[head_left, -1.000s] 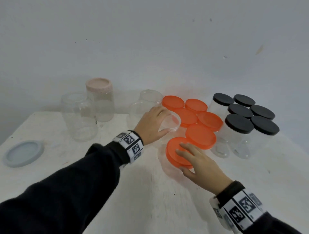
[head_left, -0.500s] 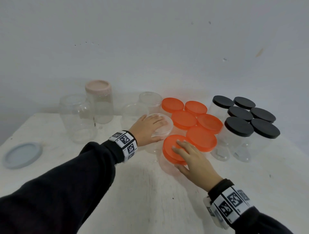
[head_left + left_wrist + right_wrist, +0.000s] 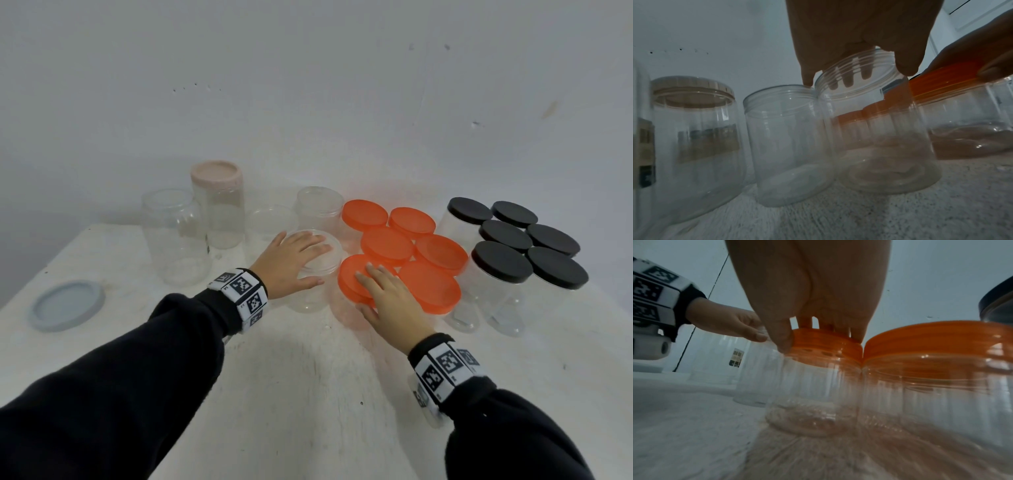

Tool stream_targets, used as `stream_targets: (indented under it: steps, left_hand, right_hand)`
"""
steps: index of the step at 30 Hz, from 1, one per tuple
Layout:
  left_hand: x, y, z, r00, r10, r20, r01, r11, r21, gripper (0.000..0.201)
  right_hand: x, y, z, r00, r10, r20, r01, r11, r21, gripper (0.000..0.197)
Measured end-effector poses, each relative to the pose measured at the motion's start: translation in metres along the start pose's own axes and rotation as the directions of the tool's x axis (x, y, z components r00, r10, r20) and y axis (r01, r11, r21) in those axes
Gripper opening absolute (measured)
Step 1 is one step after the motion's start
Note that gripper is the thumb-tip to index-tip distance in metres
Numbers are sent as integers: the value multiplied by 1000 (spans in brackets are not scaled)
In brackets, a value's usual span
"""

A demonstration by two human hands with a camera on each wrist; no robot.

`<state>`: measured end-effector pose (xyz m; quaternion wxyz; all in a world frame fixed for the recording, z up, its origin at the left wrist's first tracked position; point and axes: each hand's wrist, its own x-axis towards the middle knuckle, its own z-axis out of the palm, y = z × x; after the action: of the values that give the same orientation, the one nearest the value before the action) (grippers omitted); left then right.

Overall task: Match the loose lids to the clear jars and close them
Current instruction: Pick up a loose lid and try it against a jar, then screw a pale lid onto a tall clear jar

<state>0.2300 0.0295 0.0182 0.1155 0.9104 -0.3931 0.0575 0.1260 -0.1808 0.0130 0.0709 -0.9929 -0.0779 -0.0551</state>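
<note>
An open clear jar (image 3: 308, 298) stands at the table's middle. My left hand (image 3: 322, 265) lies over its mouth, fingers curled over the rim and thumb on the near side. The left wrist view shows the left hand (image 3: 877, 73) with fingertips dipping at the open clear jar's (image 3: 879, 138) threaded mouth. Just right of it stands a clear jar with an orange lid (image 3: 349, 284). My right hand (image 3: 363, 291) grips that lid, fingers on top and thumb at its edge. In the right wrist view the right hand (image 3: 820, 340) pinches the orange lid (image 3: 828, 347).
Several orange-lidded jars (image 3: 387, 245) crowd behind and to the right, with several black-lidded jars (image 3: 501, 262) beyond them. At back left stand a pink-lidded jar (image 3: 219, 205), a large open jar (image 3: 174, 236) and two smaller open jars (image 3: 320, 205). A loose grey-blue lid (image 3: 65, 305) lies far left.
My left hand has drawn the open jar leftward, away from the orange group. My right hand has pushed its orange-lidded jar away from me, up beside that group.
</note>
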Motion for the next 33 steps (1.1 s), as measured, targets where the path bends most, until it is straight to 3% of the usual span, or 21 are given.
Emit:
stream_targets:
  steps: [6, 10, 14, 18, 20, 23, 27, 31, 33]
  left_hand:
    - [-2, 5, -7, 999, -22, 26, 22, 1000, -15, 63]
    - [-4, 6, -15, 993, -39, 115, 44, 998, -45, 66]
    - [-24, 4, -26, 996, -75, 39, 80, 986, -150, 68]
    - [-72, -10, -39, 988, -153, 21, 152, 942, -299, 58]
    - [-101, -26, -45, 975, -214, 50, 219, 928, -302, 49]
    - [-146, -59, -56, 932, -349, 99, 362, 886, -289, 38]
    - [-200, -110, -66, 827, -561, 48, 545, 776, -318, 30]
    - [-237, -154, -71, 724, -690, 8, 659, 688, -304, 34]
    - [-247, -169, -72, 698, -715, 39, 697, 667, -263, 44]
  right_hand:
    - [6, -1, -1, 999, 32, 14, -32, 999, -8, 56]
    - [7, -4, -4, 997, 50, 54, -50, 999, -4, 57]
    - [16, -13, -25, 992, 114, 49, -121, 974, 190, 47]
    - [32, -40, -41, 987, 9, -162, 29, 972, 231, 35]
    - [43, -64, -45, 975, -84, -207, 134, 961, 241, 31]
    - [64, -110, -45, 955, -234, -180, 275, 926, 257, 30]
    - [100, -172, -38, 922, -378, -86, 388, 893, 230, 37]
    - [139, -221, -34, 913, -405, -48, 407, 893, 194, 51]
    - [158, -236, -31, 917, -396, -40, 397, 905, 154, 61]
